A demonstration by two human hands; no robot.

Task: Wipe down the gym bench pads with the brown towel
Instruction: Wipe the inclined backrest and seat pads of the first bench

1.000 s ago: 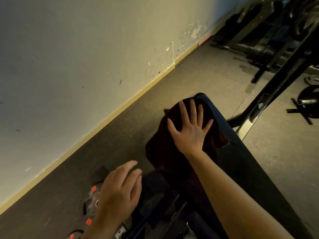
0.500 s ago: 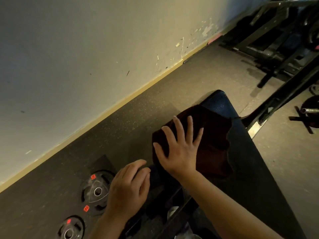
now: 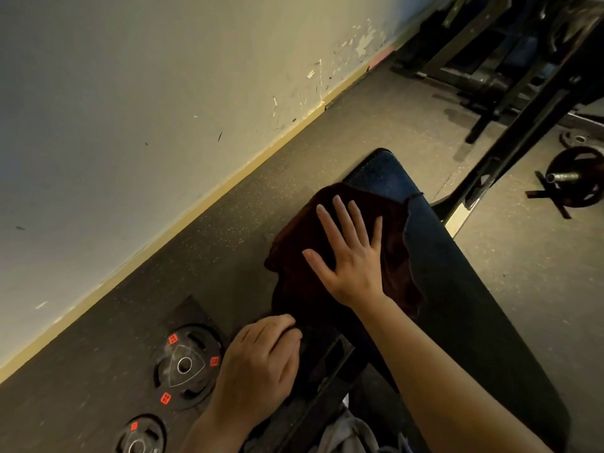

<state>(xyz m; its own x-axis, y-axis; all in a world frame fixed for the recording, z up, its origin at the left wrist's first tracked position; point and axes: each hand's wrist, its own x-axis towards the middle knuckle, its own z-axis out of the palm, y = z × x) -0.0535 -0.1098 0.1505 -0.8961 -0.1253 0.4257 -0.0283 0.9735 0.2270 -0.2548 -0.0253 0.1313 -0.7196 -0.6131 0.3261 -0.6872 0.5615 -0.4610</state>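
Brown towel (image 3: 330, 256) spread over the far part of the gym bench pad (image 3: 464, 289), the surface that runs from the near right toward the far end; only a short strip of bare pad shows beyond the towel. Right hand (image 3: 351, 253) lies flat on the towel, palm down, fingers straight and fanned apart, thumb out toward the wall (image 3: 130, 109), forearm reaching in from the near right across the surface. Left hand (image 3: 261, 364) sits at the near wall-side edge of the towel, back of the hand up, fingers curled downward; its fingertips (image 3: 287, 325) meet dark material there, but whether they pinch the towel or merely rest against the frame cannot be told. The hands are apart, the left nearer the viewer than the right.

Compared with half a second earlier, the right hand has moved farther along the pad with the towel under it, fingers still spread, and the left hand has closed in toward the towel's near edge.

On the floor (image 3: 376, 125) between wall and surface lie two weight plates (image 3: 188, 366) with red markings, just beside the left hand.
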